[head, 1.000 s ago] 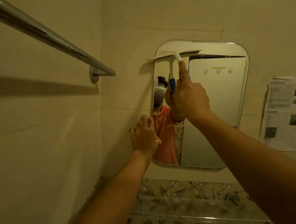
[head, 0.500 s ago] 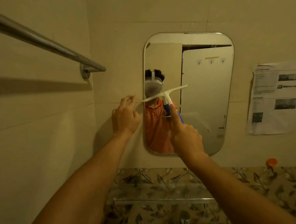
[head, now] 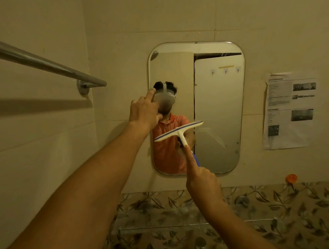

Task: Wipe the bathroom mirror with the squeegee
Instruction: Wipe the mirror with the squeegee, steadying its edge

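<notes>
Here, squeegee point(head: 179, 131) handle in right hand point(head: 202, 185), forefinger along it

Orange polo shirt point(head: 165, 153), grey headset point(head: 165, 98), reflected

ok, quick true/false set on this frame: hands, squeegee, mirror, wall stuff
1. The right hand holds the squeegee. True.
2. The squeegee blade lies level at the top of the mirror. False: it is tilted, over the lower half.
3. The left hand is at the mirror's left edge. True.
4. The towel bar is right of the mirror. False: it is on the left wall.
5. A paper sheet hangs right of the mirror. True.
</notes>
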